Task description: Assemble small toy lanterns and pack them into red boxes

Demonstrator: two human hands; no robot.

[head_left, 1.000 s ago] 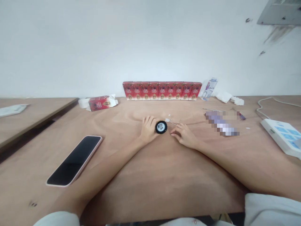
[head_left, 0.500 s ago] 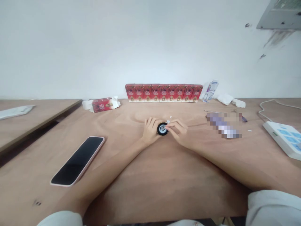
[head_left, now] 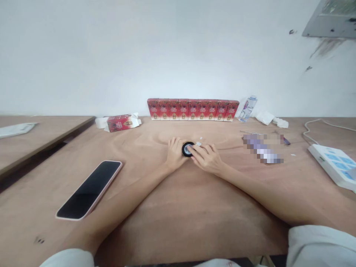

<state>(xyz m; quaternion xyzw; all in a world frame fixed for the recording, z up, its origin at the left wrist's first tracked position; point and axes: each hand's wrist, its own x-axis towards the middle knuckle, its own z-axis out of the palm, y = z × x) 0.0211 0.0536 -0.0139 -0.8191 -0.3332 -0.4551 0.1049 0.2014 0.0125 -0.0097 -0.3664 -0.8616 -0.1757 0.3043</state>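
Observation:
A round black object [head_left: 184, 152] with a pale label-like centre faces up between my hands, at the middle of the table. My left hand [head_left: 175, 154] is closed around its left side. From the right, the fingers of my right hand [head_left: 206, 157] are bent over its face and cover part of the pale centre. The thumb of that hand is at the near right edge of the object. Just beyond the right fingers lie small white scraps [head_left: 198, 144]. What kind of object it is cannot be made out.
Several red boxes [head_left: 193, 109] stand in a row by the wall, beside a clear bottle [head_left: 248, 108] and crumpled white tissue [head_left: 264, 118]. An opened red box [head_left: 121, 123] lies left. A phone [head_left: 90, 191] is near my left forearm; a white power strip [head_left: 335, 163] is far right.
My right hand has gone from a fingertip pinch at the label to fingers laid across the object's face. The view has shifted slightly. My left hand keeps its hold.

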